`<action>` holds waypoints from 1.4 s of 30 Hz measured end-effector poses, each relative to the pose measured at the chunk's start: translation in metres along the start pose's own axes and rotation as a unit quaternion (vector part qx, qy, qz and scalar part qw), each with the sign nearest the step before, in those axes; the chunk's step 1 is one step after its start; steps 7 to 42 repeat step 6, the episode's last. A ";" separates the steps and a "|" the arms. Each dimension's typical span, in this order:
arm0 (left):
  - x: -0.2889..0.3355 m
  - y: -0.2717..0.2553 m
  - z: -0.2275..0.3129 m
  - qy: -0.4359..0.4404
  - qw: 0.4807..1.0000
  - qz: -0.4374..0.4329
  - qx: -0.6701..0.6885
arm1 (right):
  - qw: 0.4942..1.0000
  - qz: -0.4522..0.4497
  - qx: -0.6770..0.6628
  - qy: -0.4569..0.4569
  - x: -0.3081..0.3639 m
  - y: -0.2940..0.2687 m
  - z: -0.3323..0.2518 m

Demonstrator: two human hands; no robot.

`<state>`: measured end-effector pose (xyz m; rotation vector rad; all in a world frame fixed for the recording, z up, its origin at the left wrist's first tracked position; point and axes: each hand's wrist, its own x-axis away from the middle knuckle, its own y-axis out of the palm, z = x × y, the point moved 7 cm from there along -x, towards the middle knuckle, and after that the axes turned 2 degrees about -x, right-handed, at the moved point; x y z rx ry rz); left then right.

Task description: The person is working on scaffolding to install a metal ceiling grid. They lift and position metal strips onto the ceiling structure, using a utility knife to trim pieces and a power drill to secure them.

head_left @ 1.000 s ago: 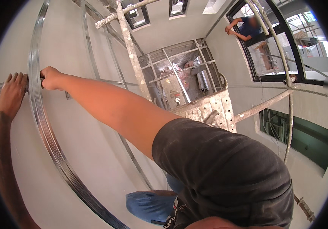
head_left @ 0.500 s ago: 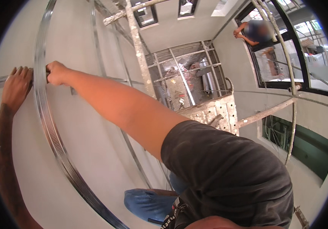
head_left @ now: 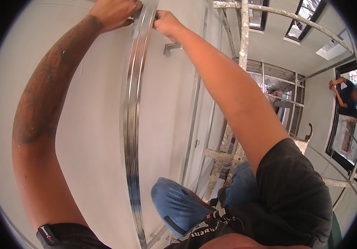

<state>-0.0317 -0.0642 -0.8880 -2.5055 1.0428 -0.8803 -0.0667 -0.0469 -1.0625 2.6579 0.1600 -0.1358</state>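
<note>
A long shiny metal stud (head_left: 132, 108), ribbed along its face, runs upright in front of the pale wall (head_left: 91, 124). At its upper part my left hand (head_left: 118, 12) is closed at the left edge, fingers bent and thumb beneath; the fingertips are partly hidden. Across from it, my right hand (head_left: 168, 25) is curled around the right edge, its fingertips behind the metal. Just below the right hand, a small metal bracket (head_left: 170, 49) sticks out from the wall.
More metal studs (head_left: 195, 120) stand right of the held one. Paint-spattered scaffold poles (head_left: 244, 37) rise beyond my right arm, with a cross pole (head_left: 294, 18) overhead. At a dark-framed window on the far right, another person (head_left: 346, 93) leans out. My bent knee (head_left: 178, 203) is near the stud's lower part.
My view has swung left, so the stud and both hands appear farther right and higher. My left hand's fingers, laid against the wall side before, are now bent at the stud's edge.
</note>
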 end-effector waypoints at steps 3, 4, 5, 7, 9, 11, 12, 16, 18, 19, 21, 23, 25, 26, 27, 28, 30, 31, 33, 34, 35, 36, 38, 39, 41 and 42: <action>-0.005 -0.005 -0.002 0.023 0.999 0.029 -0.014 | 1.000 -0.010 0.002 -0.011 -0.014 -0.010 0.008; -0.005 -0.003 -0.002 0.028 0.999 0.032 -0.017 | 1.000 -0.013 -0.010 -0.013 -0.017 -0.012 0.012; -0.002 0.000 -0.003 0.030 0.999 0.041 -0.006 | 0.999 -0.017 -0.024 -0.016 -0.019 -0.011 0.013; 0.002 0.003 -0.002 0.033 0.998 0.049 0.004 | 0.999 -0.029 -0.026 -0.013 -0.021 -0.006 0.018; 0.002 0.003 -0.002 0.033 0.998 0.049 0.004 | 0.999 -0.029 -0.026 -0.013 -0.021 -0.006 0.018; 0.002 0.003 -0.002 0.033 0.998 0.049 0.004 | 0.999 -0.029 -0.026 -0.013 -0.021 -0.006 0.018; 0.002 0.003 -0.002 0.033 0.998 0.049 0.004 | 0.999 -0.029 -0.026 -0.013 -0.021 -0.006 0.018; 0.002 0.003 -0.002 0.033 0.998 0.049 0.004 | 0.999 -0.029 -0.026 -0.013 -0.021 -0.006 0.018; 0.002 0.003 -0.002 0.033 0.998 0.049 0.004 | 0.999 -0.029 -0.026 -0.013 -0.021 -0.006 0.018; 0.002 0.003 -0.002 0.033 0.998 0.049 0.004 | 0.999 -0.029 -0.026 -0.013 -0.021 -0.006 0.018; 0.002 0.003 -0.002 0.033 0.998 0.049 0.004 | 0.999 -0.029 -0.026 -0.013 -0.021 -0.006 0.018; 0.002 0.003 -0.002 0.033 0.998 0.049 0.004 | 0.999 -0.029 -0.026 -0.013 -0.021 -0.006 0.018; 0.002 0.003 -0.002 0.033 0.998 0.049 0.004 | 0.999 -0.029 -0.026 -0.013 -0.021 -0.006 0.018; 0.002 0.003 -0.002 0.033 0.998 0.049 0.004 | 0.999 -0.029 -0.026 -0.013 -0.021 -0.006 0.018; 0.002 0.003 -0.002 0.033 0.998 0.049 0.004 | 0.999 -0.029 -0.026 -0.013 -0.021 -0.006 0.018; 0.002 0.003 -0.002 0.033 0.998 0.049 0.004 | 0.999 -0.029 -0.026 -0.013 -0.021 -0.006 0.018; 0.002 0.003 -0.002 0.033 0.998 0.049 0.004 | 0.999 -0.029 -0.026 -0.013 -0.021 -0.006 0.018; 0.002 0.003 -0.002 0.033 0.998 0.049 0.004 | 0.999 -0.029 -0.026 -0.013 -0.021 -0.006 0.018; 0.002 0.003 -0.002 0.033 0.998 0.049 0.004 | 0.999 -0.029 -0.026 -0.013 -0.021 -0.006 0.018; 0.002 0.003 -0.002 0.033 0.998 0.049 0.004 | 0.999 -0.029 -0.026 -0.013 -0.021 -0.006 0.018; 0.002 0.003 -0.002 0.033 0.998 0.049 0.004 | 0.999 -0.029 -0.026 -0.013 -0.021 -0.006 0.018; 0.002 0.003 -0.002 0.033 0.998 0.049 0.004 | 0.999 -0.029 -0.026 -0.013 -0.021 -0.006 0.018; 0.002 0.003 -0.002 0.033 0.998 0.049 0.004 | 0.999 -0.029 -0.026 -0.013 -0.021 -0.006 0.018; 0.002 0.003 -0.002 0.033 0.998 0.049 0.004 | 0.999 -0.029 -0.026 -0.013 -0.021 -0.006 0.018; 0.002 0.003 -0.002 0.033 0.998 0.049 0.004 | 0.999 -0.029 -0.026 -0.013 -0.021 -0.006 0.018; 0.002 0.003 -0.002 0.033 0.998 0.049 0.004 | 0.999 -0.029 -0.026 -0.013 -0.021 -0.006 0.018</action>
